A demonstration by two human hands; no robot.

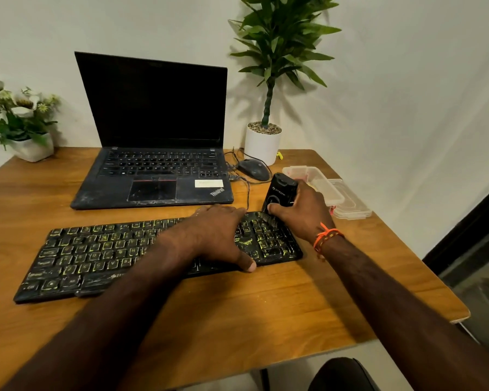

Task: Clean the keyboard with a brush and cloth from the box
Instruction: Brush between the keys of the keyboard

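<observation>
The keyboard (141, 255) was a black, full-width one, lying slightly askew across the wooden table (266, 306) in front of the open ThinkPad laptop (153, 136). Its keys were smeared with yellowish-green grime, thickest in a splash on the number pad at the right end.

The left hand (220, 235) lay flat over the right-centre of the keyboard, fingers stretched toward the far edge and the thumb hooked over the near edge, pressing the board down rather than grasping anything. The right hand (299, 210) was wrapped round a chunky black brush (280, 196) with a round button on its face, thumb on the front, the other fingers hidden behind. The brush stood tilted, its bristled foot touching the far right corner of the keyboard, just beside the left hand's fingertips. An orange thread bracelet (326, 237) circled the right wrist.

Behind the right hand sat the clear plastic box (316, 179), open, with its lid (350, 204) lying beside it. A wired mouse (253, 169) rested between laptop and box, near a white-potted plant (266, 136). A flower pot (26, 128) stood at the far left corner.
</observation>
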